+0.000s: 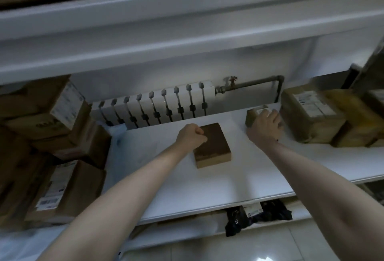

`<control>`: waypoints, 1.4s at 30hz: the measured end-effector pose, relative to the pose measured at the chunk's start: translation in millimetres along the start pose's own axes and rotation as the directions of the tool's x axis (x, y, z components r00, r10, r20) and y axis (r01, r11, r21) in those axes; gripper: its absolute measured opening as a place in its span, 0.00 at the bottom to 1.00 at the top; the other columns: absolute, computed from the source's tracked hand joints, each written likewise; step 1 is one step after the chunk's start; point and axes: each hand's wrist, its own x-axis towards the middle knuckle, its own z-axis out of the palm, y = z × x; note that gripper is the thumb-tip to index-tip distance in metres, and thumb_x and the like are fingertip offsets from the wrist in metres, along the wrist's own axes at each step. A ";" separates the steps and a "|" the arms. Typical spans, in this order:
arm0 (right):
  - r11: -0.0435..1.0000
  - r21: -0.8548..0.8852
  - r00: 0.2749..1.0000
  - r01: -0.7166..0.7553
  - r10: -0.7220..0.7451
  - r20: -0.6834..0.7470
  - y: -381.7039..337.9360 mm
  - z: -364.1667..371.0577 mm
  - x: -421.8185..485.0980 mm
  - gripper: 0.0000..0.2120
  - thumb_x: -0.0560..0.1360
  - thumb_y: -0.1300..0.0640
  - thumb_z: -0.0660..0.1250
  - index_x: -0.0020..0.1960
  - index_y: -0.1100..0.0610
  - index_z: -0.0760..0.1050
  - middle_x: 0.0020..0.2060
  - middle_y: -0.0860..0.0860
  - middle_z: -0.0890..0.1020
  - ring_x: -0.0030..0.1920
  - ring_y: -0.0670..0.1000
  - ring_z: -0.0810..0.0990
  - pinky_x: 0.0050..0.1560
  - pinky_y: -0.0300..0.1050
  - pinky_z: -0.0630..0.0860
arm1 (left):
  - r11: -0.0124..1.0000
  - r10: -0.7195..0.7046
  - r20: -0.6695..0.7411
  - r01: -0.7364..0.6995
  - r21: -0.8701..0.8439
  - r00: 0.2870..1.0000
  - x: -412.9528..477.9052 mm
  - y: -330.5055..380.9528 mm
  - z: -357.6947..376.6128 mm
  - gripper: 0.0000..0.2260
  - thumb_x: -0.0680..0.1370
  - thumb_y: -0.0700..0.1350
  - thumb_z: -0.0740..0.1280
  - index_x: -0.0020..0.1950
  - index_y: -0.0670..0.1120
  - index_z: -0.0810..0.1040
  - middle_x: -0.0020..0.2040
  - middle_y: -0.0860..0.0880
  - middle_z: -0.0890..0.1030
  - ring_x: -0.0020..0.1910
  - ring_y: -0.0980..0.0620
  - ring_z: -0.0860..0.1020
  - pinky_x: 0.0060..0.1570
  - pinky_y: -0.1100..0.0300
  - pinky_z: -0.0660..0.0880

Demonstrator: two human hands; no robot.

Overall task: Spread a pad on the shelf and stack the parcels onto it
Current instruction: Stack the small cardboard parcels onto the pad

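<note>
Curled into a loose fist, the left hand [192, 135] rests its knuckles on the near-left corner of a flat brown parcel [213, 148]; the fingers are folded in on themselves and do not wrap around anything that shows. That parcel lies flat on the white pad [166, 188] covering the shelf [228, 208], stretching away from the fist toward the right and toward the person. Over to the right of it, well apart, the right hand [267, 129] is spread with fingers draped over a small parcel [254, 114], which peeks out beyond the fingertips with a white label on top; whether the fingers truly clamp it or merely lie on it cannot be told. Just beyond this hand to the right sits a stack of labelled cardboard parcels [313, 115]. Left of the fist, past bare pad, stands a tall pile of cardboard boxes [54, 136]. Behind both hands, at the back of the shelf, runs a white radiator [153, 105] with a pipe [251, 84].
</note>
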 end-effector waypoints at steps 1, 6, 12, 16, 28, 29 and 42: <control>1.000 -0.014 0.999 -0.027 0.028 0.040 5.9 1.7 11.9 0.38 0.72 0.47 0.69 0.74 0.61 0.55 0.72 0.62 0.57 0.73 0.63 0.56 0.70 0.59 0.60 | 1.000 -0.013 0.003 0.013 0.005 1.000 5.4 4.4 4.5 0.13 0.75 0.40 0.68 0.58 0.41 0.77 0.58 0.42 0.77 0.53 0.46 0.76 0.40 0.62 0.70; 0.993 -0.007 0.967 -0.116 0.115 0.228 27.2 7.1 42.8 0.45 0.69 0.43 0.70 0.75 0.57 0.49 0.71 0.63 0.59 0.70 0.63 0.60 0.66 0.60 0.64 | 0.998 -0.063 -0.002 0.063 -0.014 0.998 23.2 14.9 8.4 0.11 0.75 0.41 0.68 0.57 0.41 0.77 0.58 0.41 0.78 0.53 0.45 0.77 0.36 0.64 0.69; 0.990 0.130 0.981 -0.062 0.037 0.190 28.2 6.0 48.4 0.36 0.70 0.44 0.71 0.71 0.55 0.59 0.64 0.62 0.66 0.65 0.62 0.67 0.62 0.56 0.69 | 0.991 -0.113 0.002 0.113 -0.075 0.994 34.2 18.6 8.4 0.10 0.75 0.42 0.69 0.56 0.43 0.77 0.54 0.44 0.77 0.49 0.50 0.76 0.33 0.64 0.70; 0.936 0.349 0.989 0.046 -0.092 0.115 15.5 -6.8 41.3 0.33 0.70 0.42 0.70 0.69 0.52 0.64 0.61 0.58 0.70 0.60 0.59 0.72 0.58 0.55 0.75 | 0.979 -0.151 0.018 0.152 -0.133 0.988 35.0 20.7 4.3 0.09 0.76 0.42 0.68 0.56 0.43 0.76 0.51 0.45 0.77 0.49 0.50 0.76 0.37 0.62 0.72; 0.450 0.787 0.687 -0.423 -0.407 0.602 -50.1 -41.1 -15.6 0.14 0.79 0.44 0.56 0.51 0.53 0.72 0.44 0.54 0.78 0.46 0.52 0.77 0.47 0.44 0.76 | 0.961 -0.069 0.071 0.085 -0.263 0.995 8.5 -4.8 -50.9 0.30 0.69 0.38 0.73 0.69 0.51 0.68 0.64 0.49 0.75 0.63 0.48 0.73 0.59 0.53 0.73; 0.463 0.766 0.633 -0.447 -0.441 0.636 -51.9 -38.1 -18.9 0.16 0.79 0.43 0.55 0.54 0.54 0.72 0.45 0.55 0.78 0.48 0.54 0.77 0.49 0.45 0.75 | 0.959 -0.007 0.130 0.044 -0.280 0.992 -0.3 -10.2 -59.7 0.32 0.67 0.41 0.75 0.68 0.53 0.69 0.63 0.50 0.76 0.63 0.48 0.73 0.62 0.51 0.72; 0.531 0.844 0.564 -0.077 -0.675 0.476 -111.6 -23.4 -80.3 0.22 0.78 0.41 0.61 0.63 0.55 0.75 0.53 0.51 0.81 0.57 0.53 0.79 0.63 0.52 0.72 | 0.850 -0.232 0.011 0.207 -0.485 0.973 -77.4 -65.0 -124.2 0.14 0.71 0.53 0.72 0.54 0.52 0.77 0.50 0.47 0.80 0.50 0.49 0.78 0.47 0.57 0.75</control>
